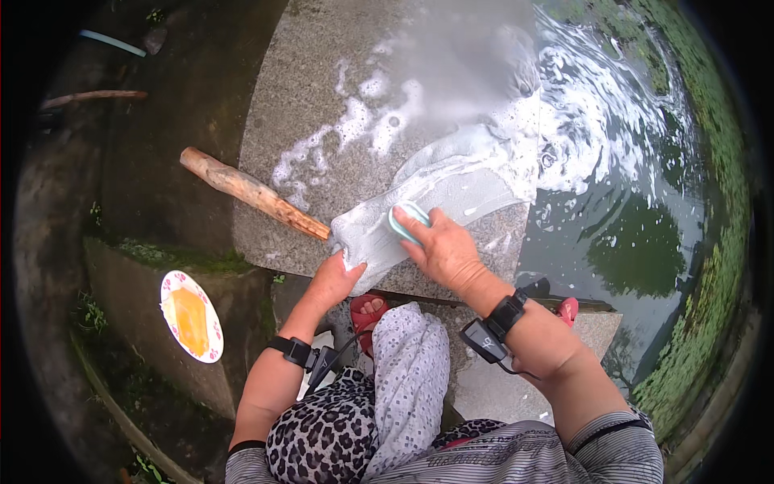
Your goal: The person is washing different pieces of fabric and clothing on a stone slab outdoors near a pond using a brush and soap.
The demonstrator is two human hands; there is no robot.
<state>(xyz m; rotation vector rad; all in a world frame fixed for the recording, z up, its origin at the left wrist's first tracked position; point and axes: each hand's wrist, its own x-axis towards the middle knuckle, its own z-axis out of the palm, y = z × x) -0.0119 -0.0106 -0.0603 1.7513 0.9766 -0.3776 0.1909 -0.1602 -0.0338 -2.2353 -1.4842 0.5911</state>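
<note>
My right hand [446, 251] grips a pale teal oval scrub brush [419, 211] and presses it on a wet, soapy light-coloured cloth [447, 187]. The cloth lies spread on a stone slab [290, 78], with white lather in its folds. At the near left corner of the cloth, my left hand [334, 281] holds its bunched edge between thumb and fingers. A peeled wooden stick [248, 187] rests on the slab, its near end touching or close to the cloth. Foam [357, 121] is scattered over the stone beyond the cloth.
Foamy green water [562, 242] borders the slab on the right, with floating plants [683, 369] farther out. On a mossy ledge at left stands a flowered plate [171, 281] with an orange-yellow block [190, 320]. A pale tube [113, 43] lies far left. A blurred haze covers the slab's far part.
</note>
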